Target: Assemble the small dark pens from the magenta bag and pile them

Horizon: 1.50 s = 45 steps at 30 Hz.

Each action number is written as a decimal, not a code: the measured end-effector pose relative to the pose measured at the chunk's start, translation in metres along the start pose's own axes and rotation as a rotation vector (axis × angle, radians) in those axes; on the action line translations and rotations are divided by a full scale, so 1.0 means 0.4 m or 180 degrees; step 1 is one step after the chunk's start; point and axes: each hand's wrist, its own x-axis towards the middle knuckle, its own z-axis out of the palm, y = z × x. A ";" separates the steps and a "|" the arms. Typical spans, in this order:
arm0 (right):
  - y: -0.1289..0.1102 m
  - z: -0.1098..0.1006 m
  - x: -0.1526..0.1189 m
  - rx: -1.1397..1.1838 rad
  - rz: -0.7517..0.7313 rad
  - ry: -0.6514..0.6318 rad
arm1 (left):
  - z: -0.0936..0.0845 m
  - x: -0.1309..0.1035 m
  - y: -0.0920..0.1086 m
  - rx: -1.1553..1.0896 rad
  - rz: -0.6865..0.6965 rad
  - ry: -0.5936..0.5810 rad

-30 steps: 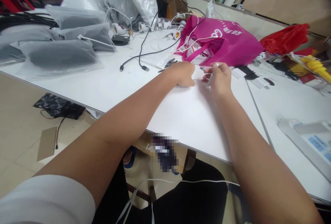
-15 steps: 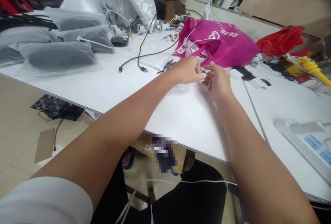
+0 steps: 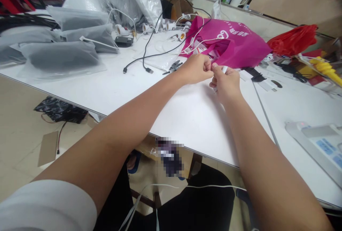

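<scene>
While the right hand (image 3: 227, 84) has its fingers clamped on a small white piece (image 3: 224, 69) over the white table (image 3: 187, 117), the left hand (image 3: 197, 69) is just beside it, fingers curled in, can't tell if they're gripping anything. Pink bag (image 3: 245, 47) behind them gapes open, white-and-red stuff (image 3: 197, 49) inside. Frosted pouches (image 3: 64, 58) further left hold something dark, too cloudy to make out.

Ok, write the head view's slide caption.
Right hand, holding a slim white item, beside the left hand near a magenta bag.
</scene>
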 end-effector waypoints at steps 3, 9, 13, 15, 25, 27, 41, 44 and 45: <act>-0.007 0.000 -0.001 0.0030 0.0018 0.0083 | 0.011 0.006 -0.007 -0.0135 0.0079 -0.0003; -0.025 0.002 -0.006 0.0093 0.0035 0.0058 | 0.034 0.011 -0.022 -0.0616 0.0447 0.0247; -0.024 0.003 -0.007 0.0159 0.0064 0.0077 | 0.040 0.019 -0.031 -0.0791 0.0357 0.0193; -0.022 0.001 -0.005 0.0156 0.0081 0.0034 | 0.039 0.021 -0.034 -0.0860 0.0232 0.0155; -0.051 0.021 -0.040 0.0197 0.0286 -0.0354 | 0.035 0.037 0.011 -0.3126 -0.1020 0.0978; -0.057 0.029 -0.055 0.0071 0.0364 -0.0522 | 0.019 0.040 0.026 -0.3616 -0.1010 0.1139; -0.087 0.050 -0.090 -0.0150 0.0433 -0.1047 | 0.021 0.033 0.025 -0.4053 -0.0751 0.0957; -0.085 0.050 -0.086 -0.0116 0.0403 -0.0991 | 0.033 0.031 0.022 -0.3651 -0.0828 0.0837; -0.084 0.050 -0.084 -0.0079 0.0389 -0.0969 | 0.036 0.029 0.024 -0.3608 -0.0811 0.0826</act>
